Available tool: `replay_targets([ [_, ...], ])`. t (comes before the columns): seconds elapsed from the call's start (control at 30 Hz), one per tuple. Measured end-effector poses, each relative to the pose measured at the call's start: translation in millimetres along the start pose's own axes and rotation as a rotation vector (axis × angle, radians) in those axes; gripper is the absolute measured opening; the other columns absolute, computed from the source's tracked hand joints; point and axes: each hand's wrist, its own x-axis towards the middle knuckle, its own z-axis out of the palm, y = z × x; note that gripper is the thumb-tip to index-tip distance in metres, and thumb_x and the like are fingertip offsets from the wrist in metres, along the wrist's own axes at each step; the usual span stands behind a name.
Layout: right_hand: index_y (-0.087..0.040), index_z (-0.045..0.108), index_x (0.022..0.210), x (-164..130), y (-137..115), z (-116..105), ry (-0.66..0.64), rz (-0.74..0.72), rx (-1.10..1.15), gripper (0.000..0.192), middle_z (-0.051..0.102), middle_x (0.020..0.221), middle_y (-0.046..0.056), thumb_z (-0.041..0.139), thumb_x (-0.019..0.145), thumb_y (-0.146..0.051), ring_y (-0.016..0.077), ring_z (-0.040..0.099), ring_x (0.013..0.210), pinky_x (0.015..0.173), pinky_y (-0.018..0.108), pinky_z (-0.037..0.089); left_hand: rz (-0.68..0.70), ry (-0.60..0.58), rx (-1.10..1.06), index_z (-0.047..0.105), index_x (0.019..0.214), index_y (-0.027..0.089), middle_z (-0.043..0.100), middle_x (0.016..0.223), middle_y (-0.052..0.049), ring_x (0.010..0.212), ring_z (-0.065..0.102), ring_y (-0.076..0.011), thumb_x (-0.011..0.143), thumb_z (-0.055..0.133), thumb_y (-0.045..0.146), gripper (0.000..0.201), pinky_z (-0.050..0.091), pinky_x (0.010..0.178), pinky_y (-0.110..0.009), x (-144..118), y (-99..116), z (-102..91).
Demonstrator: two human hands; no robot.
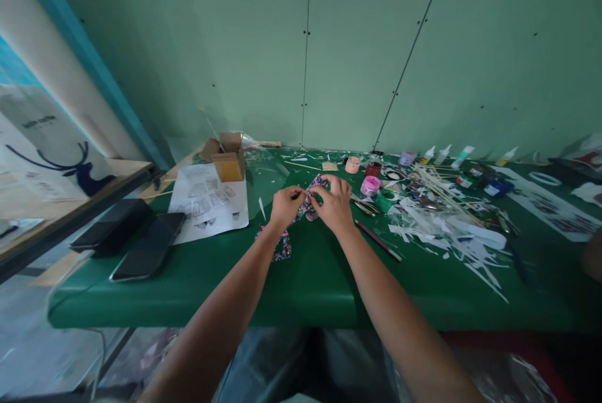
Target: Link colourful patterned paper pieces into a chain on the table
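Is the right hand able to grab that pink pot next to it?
Probably yes. The right hand is busy pinching the patterned strip together with the left hand, but the pink pot stands close by on the green table, just to the right, with nothing between them.

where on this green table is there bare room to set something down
Bare cloth lies along the near edge of the green table, between the phone and the red pencil. The right side is crowded with paper scraps and paint pots. Both the left hand and right hand hold the patterned strip.
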Motion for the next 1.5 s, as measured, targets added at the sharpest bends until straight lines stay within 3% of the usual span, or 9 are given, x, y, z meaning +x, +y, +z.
replay_targets([
  [0.3,-0.022,0.069,0.095,-0.7,2.9,9.2,-0.059,-0.079,-0.012,0.03,0.061,0.094,0.008,0.041,0.095,-0.03,0.0219,0.048,0.092,0.08,0.035,0.033,-0.021,0.048,-0.029,0.069,0.077,0.017,0.07,0.071,-0.001,0.068,0.065,-0.0143,0.077,0.057,0.027,0.015,0.044,0.06,-0.021,-1.2,3.1,0.0],
  [0.5,-0.021,0.069,0.095,-1.7,5.0,11.3,-0.045,-0.061,0.07,0.029,0.062,0.091,0.007,0.041,0.095,-0.03,0.0211,0.05,0.089,0.079,0.033,0.036,0.003,0.043,-0.071,0.068,0.078,0.017,0.07,0.074,-0.001,0.072,0.065,-0.0142,0.078,0.056,0.027,0.015,0.045,0.065,-0.021,-1.9,4.6,-0.6],
  [0.9,-0.021,0.069,0.085,-2.0,10.4,27.9,0.084,0.206,0.483,0.019,0.062,0.085,0.006,0.052,0.089,-0.028,0.0203,0.057,0.085,0.077,0.031,0.045,0.034,0.013,-0.07,0.068,0.078,0.016,0.07,0.072,-0.002,0.067,0.064,-0.0142,0.078,0.057,0.028,0.016,0.045,0.063,-0.022,-2.1,3.9,0.8],
  [1.2,-0.02,0.068,0.09,-2.8,5.1,18.5,0.017,0.032,0.343,0.021,0.057,0.088,0.007,0.047,0.091,-0.023,0.0192,0.055,0.084,0.076,0.029,0.043,0.021,0.06,-0.066,0.068,0.076,0.016,0.07,0.07,-0.001,0.067,0.064,-0.0148,0.078,0.057,0.026,0.015,0.045,0.062,-0.022,-1.9,7.8,-0.6],
  [1.5,-0.021,0.067,0.087,-2.9,5.6,24.9,0.047,0.209,0.488,0.017,0.059,0.088,0.006,0.051,0.089,-0.027,0.0191,0.058,0.084,0.077,0.029,0.044,0.049,0.027,-0.104,0.067,0.078,0.016,0.07,0.073,-0.002,0.068,0.063,-0.0146,0.079,0.057,0.029,0.017,0.045,0.064,-0.023,-1.1,3.6,1.4],
])
